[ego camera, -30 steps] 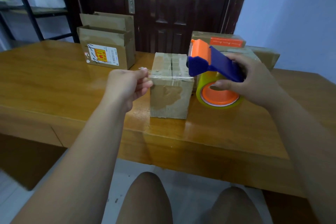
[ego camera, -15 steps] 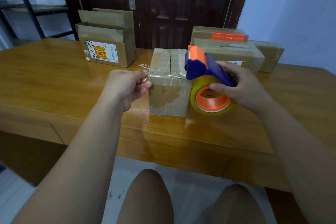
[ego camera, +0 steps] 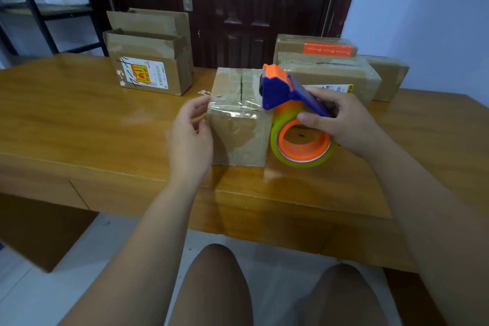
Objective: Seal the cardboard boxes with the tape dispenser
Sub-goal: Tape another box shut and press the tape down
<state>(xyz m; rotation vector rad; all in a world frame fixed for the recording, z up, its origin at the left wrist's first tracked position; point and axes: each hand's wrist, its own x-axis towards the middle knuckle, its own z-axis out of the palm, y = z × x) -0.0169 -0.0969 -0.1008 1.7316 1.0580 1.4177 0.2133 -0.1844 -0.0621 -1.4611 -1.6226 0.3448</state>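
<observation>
Tape dispenser (ego camera: 276, 92): one, held at the upper right edge of the centre box (ego camera: 238, 137); right hand (ego camera: 341, 124) grips its handle. Left hand (ego camera: 190, 137), fingers loosely spread, rests at that box's left side. Boxes on table (ego camera: 79, 119): six, counting two rear-left boxes (ego camera: 148, 71) and three rear-right boxes (ego camera: 328, 74).

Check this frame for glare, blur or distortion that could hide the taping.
Head view: the wide-angle lens bows the glossy table; glare streaks the clear tape across the small box; left hand slightly soft; right hand and tape dispenser fairly sharp; lighting soft, shadows faint.
</observation>
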